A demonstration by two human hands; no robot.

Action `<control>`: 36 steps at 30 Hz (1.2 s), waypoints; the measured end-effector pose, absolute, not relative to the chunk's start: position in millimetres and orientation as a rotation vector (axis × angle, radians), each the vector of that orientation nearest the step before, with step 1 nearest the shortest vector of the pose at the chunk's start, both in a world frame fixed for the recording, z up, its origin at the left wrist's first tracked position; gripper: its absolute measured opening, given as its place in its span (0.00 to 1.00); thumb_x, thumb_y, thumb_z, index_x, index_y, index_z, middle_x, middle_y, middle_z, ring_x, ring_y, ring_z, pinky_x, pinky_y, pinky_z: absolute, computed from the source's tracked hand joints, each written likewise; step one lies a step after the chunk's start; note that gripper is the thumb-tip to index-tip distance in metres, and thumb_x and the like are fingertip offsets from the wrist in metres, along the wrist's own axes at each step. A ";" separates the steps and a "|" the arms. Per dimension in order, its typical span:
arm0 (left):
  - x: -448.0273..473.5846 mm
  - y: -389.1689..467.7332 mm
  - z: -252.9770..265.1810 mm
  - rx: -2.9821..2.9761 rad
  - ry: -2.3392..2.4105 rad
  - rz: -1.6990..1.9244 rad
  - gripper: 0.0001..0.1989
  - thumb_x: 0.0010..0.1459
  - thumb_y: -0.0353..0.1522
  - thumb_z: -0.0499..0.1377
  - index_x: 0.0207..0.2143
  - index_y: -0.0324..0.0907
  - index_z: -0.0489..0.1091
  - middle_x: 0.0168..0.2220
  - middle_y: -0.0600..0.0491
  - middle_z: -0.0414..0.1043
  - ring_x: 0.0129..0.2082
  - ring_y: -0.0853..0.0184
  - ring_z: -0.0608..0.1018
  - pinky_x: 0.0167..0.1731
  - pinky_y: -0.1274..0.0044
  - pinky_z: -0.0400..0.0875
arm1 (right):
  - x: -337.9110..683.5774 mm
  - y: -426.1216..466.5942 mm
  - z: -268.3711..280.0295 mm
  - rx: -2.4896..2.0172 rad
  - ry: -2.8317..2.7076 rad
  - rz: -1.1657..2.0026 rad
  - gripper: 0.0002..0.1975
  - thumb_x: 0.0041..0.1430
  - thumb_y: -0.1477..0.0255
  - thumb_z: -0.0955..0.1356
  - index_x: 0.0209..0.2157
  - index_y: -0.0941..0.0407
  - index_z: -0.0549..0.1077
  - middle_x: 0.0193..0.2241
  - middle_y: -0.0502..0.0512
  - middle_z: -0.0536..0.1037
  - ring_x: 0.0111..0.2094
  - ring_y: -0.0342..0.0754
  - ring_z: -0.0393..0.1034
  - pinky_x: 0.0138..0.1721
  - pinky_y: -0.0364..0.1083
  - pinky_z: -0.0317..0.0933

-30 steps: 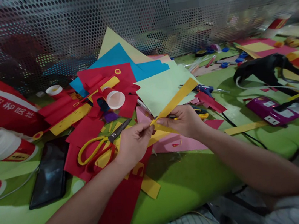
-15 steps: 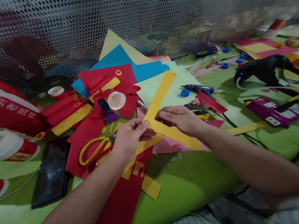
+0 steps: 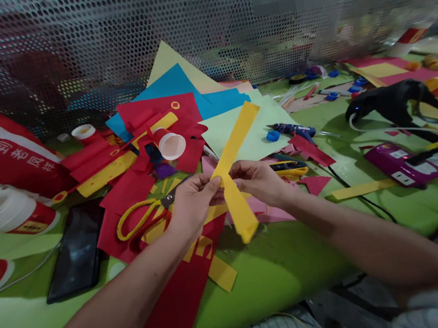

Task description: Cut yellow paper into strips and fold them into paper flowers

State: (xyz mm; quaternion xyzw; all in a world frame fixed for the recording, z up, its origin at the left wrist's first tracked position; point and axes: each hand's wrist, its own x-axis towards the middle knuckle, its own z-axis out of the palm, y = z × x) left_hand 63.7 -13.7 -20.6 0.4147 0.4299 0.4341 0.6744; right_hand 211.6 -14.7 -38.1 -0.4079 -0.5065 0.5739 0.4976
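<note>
A long yellow paper strip [image 3: 239, 138] is bent at its middle, one end slanting up to the right and the other hanging toward me. My left hand [image 3: 195, 199] pinches it at the bend between thumb and fingers. On the other side of the bend, my right hand [image 3: 262, 182] grips the strip, its fingertips partly hidden behind the paper. Just left of my left hand lie scissors [image 3: 138, 219] with yellow and red handles. Beneath my hands are red paper [image 3: 178, 299], pink paper [image 3: 269, 211] and a small yellow paper piece [image 3: 223, 273].
Paper cups [image 3: 4, 214] and a black phone [image 3: 74, 250] stand on the left of the green table [image 3: 279, 271]. Beyond my hands are coloured sheets [image 3: 232, 120] and a blue glue gun [image 3: 295, 130]. A purple power strip [image 3: 401, 164] with cables lies right. Perforated metal [image 3: 98, 44] rises behind.
The lower part of the yellow strip has swung from pointing right to hanging down toward me, now folded at the bend. My right hand has shifted slightly left.
</note>
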 end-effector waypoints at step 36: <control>63.6 -22.1 -20.7 1.193 0.955 1.004 0.13 0.50 0.39 0.61 0.30 0.38 0.76 0.26 0.51 0.78 0.28 0.64 0.80 0.33 0.72 0.76 | 207.9 -17.0 -34.0 -1.031 -1.139 1.381 0.20 0.31 0.58 0.76 0.23 0.57 0.71 0.19 0.47 0.72 0.19 0.38 0.62 0.20 0.41 0.60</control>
